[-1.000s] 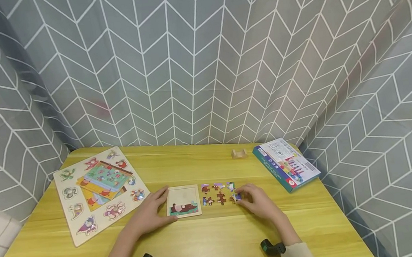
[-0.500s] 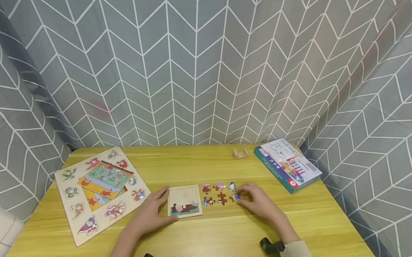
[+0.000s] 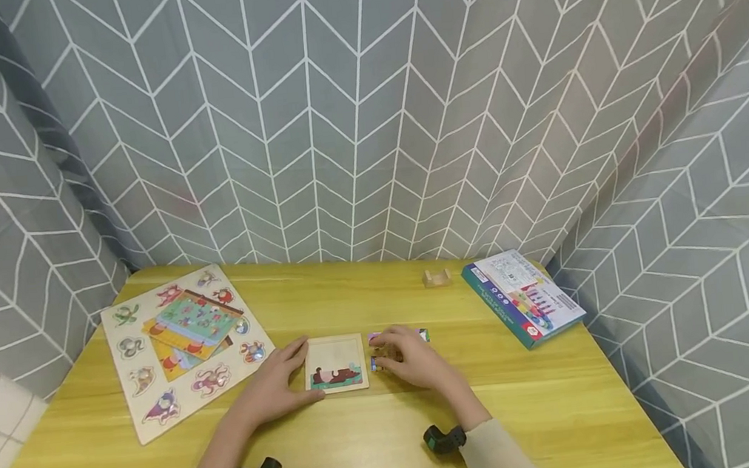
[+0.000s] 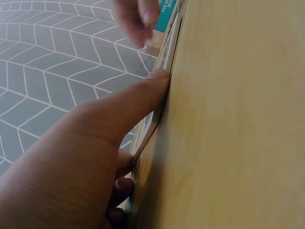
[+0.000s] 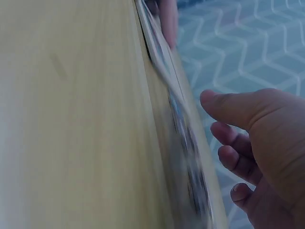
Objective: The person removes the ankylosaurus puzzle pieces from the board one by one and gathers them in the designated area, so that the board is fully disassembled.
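A small square wooden puzzle board [image 3: 333, 350] lies flat on the table, with joined brown and teal picture pieces [image 3: 336, 376] along its lower part. My left hand [image 3: 281, 387] holds its left side, the thumb [image 4: 155, 78] at the near edge and fingers at the far corner. Just right of the board, my right hand [image 3: 415, 360] hovers over loose jigsaw pieces [image 3: 424, 334] and covers most of them. Its thumb [image 5: 214, 105] and bent fingers show in the right wrist view. Whether a piece sits between the fingertips cannot be made out.
At the left lies a large sea-animal board [image 3: 206, 418] with picture cards [image 3: 200, 325] on it. A boxed toy [image 3: 523, 297] lies at the right. A small wooden block [image 3: 437, 278] stands near the back, before a grey patterned curtain [image 3: 311, 120].
My right hand has moved left from the lower right loose piece to above the pieces beside the board. My left hand keeps its place on the board.
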